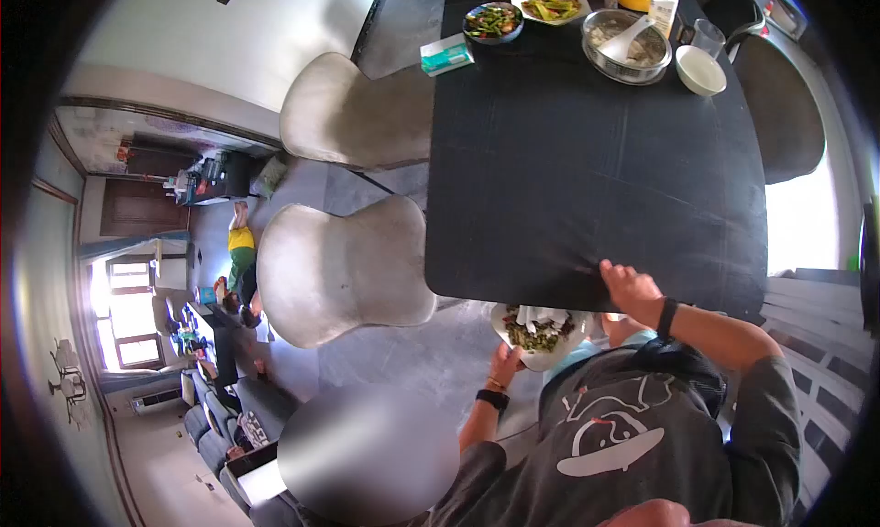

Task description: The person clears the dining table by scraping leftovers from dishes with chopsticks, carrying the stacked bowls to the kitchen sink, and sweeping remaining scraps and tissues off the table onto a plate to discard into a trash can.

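My left hand (505,366) grips the rim of a white plate (529,363) just below the table's near edge. Food scraps, greenish and brown, lie on the plate together with crumpled white tissues (548,318). My right hand (632,290) rests at the near edge of the black table (587,188), its fingers reaching onto the tabletop. Nothing shows in that hand, though its underside is hidden. Both wrists wear dark bands.
At the table's far end stand a steel pot (632,73) with a white ladle, a white bowl (702,71), dishes of vegetables (493,23) and a tissue pack (447,56). Beige chairs (302,275) line the left side. Another person (242,261) is farther off, and a blurred patch covers the lower left.
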A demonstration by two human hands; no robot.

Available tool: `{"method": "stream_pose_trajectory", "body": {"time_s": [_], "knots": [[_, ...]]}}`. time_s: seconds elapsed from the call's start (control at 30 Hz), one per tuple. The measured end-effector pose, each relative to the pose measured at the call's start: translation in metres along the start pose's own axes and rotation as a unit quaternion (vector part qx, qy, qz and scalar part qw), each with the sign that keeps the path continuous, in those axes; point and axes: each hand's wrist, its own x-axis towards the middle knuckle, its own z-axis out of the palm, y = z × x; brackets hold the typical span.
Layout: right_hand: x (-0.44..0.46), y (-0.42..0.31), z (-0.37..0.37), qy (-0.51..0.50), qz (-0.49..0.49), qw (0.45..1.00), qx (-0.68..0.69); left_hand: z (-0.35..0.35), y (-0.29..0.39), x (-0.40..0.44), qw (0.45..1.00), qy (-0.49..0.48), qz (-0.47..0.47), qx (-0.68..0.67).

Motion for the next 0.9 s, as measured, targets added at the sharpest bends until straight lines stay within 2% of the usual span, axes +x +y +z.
{"method": "stream_pose_trajectory", "body": {"time_s": [0.07,0.13,0.2,0.23,0.3,0.4,0.43,0.47,0.5,0.53,0.57,0.63,0.67,0.7,0.77,0.8,0.87,0.9], "knots": [[0.039,-0.048,-0.005,-0.056,-0.089,0.993,-0.043,-0.019,0.011,0.004,1.0,-0.018,-0.01,0.021],[0.071,-0.093,0.013,-0.106,-0.13,0.986,-0.018,-0.044,0.005,0.012,0.998,-0.026,-0.011,0.053],[0.096,-0.127,0.032,-0.079,-0.218,0.972,0.032,-0.067,0.003,0.016,0.998,-0.027,-0.015,0.053],[0.106,-0.138,0.037,-0.027,-0.263,0.962,0.062,-0.074,0.005,0.014,0.999,-0.027,-0.012,0.038],[0.125,-0.154,0.039,0.007,-0.271,0.957,0.099,-0.094,0.007,0.012,0.999,-0.029,-0.008,0.022],[0.162,-0.131,0.002,0.052,-0.219,0.968,0.109,-0.123,-0.004,0.004,0.996,-0.017,-0.049,-0.072],[0.177,-0.111,0.011,0.1,-0.21,0.963,0.138,-0.134,-0.005,-0.001,0.996,-0.018,-0.044,-0.071],[0.189,-0.095,-0.009,0.098,-0.163,0.971,0.143,-0.146,-0.004,-0.007,0.996,0.005,-0.074,-0.057],[0.201,-0.072,-0.011,0.116,-0.132,0.978,0.113,-0.157,-0.002,-0.013,0.993,0.028,-0.104,-0.043],[0.212,-0.042,0.006,0.181,-0.124,0.973,0.079,-0.167,0.001,-0.021,0.994,0.027,-0.098,-0.04],[0.219,-0.022,-0.001,0.179,-0.023,0.974,0.137,-0.17,0.01,-0.03,0.993,0.041,-0.092,-0.054],[0.232,0.017,-0.015,0.199,0.179,0.926,0.266,-0.199,-0.009,-0.046,0.995,0.047,-0.058,-0.069],[0.238,0.046,-0.003,0.219,0.232,0.898,0.304,-0.217,-0.023,-0.048,0.996,0.04,-0.028,-0.07],[0.237,0.043,-0.039,0.156,0.323,0.864,0.353,-0.217,-0.006,-0.057,0.992,0.07,-0.057,-0.086],[0.248,0.073,-0.033,0.176,0.369,0.826,0.389,-0.217,0.018,-0.083,0.986,0.097,-0.086,-0.1],[0.252,0.076,-0.04,0.18,0.371,0.824,0.388,-0.219,0.022,-0.09,0.983,0.12,-0.079,-0.117],[0.266,0.08,-0.051,0.24,0.403,0.775,0.424,-0.22,0.034,-0.101,0.974,0.162,-0.056,-0.148],[0.274,0.087,-0.051,0.243,0.404,0.773,0.425,-0.22,0.039,-0.102,0.972,0.168,-0.048,-0.155]]}}
